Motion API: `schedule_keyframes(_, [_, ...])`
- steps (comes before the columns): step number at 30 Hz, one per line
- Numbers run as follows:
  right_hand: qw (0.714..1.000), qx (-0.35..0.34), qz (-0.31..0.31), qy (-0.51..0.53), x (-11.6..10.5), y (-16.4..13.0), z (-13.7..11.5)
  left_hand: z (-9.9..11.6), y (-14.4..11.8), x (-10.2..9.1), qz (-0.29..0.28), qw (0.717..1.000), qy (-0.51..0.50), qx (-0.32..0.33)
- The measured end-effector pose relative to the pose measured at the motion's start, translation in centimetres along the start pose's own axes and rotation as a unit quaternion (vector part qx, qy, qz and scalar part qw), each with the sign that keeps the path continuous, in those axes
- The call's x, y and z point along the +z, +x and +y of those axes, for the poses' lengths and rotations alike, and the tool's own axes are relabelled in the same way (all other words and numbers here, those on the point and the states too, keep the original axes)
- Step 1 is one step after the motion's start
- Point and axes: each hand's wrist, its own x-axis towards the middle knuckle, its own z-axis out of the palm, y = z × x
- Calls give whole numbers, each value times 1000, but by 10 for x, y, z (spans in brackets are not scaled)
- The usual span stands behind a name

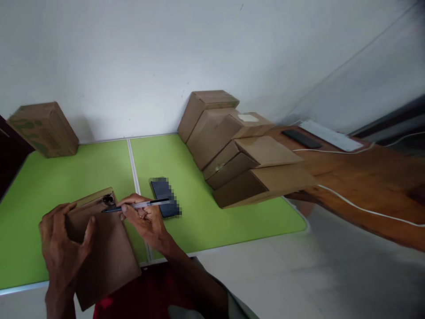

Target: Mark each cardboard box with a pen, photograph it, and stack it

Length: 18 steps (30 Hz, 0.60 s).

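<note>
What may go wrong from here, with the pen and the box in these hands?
The held box reaches past the near edge of the green table in this view, so it might slip if the left hand loosens. The pen has its tip near a dark patch on the box; a slip there could leave a stray mark. The right hand appears close to the phone and might nudge it.
</note>
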Motion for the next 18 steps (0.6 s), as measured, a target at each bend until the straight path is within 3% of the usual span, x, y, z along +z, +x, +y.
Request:
schedule_keyframes(7, [995,12,73,-59,-21,5,-4,0,0,1,5,1000,-1,-12])
schedule_keyframes(10, [981,10,121,-154,-31,20,-2,0,0,0,3,1000,3,-14])
schedule_keyframes(12, [941,68,94,-316,-35,33,2,-1,0,-1,-3,1000,5,-22])
schedule_keyframes(14, [868,153,10,-473,-36,44,8,-1,1,-1,-10,999,4,-36])
schedule_keyframes(16, [809,212,-66,-544,-32,49,17,-1,1,-2,-10,998,0,-57])
schedule_keyframes(18, [791,239,-90,-556,-26,50,29,0,2,-2,-10,996,-7,-84])
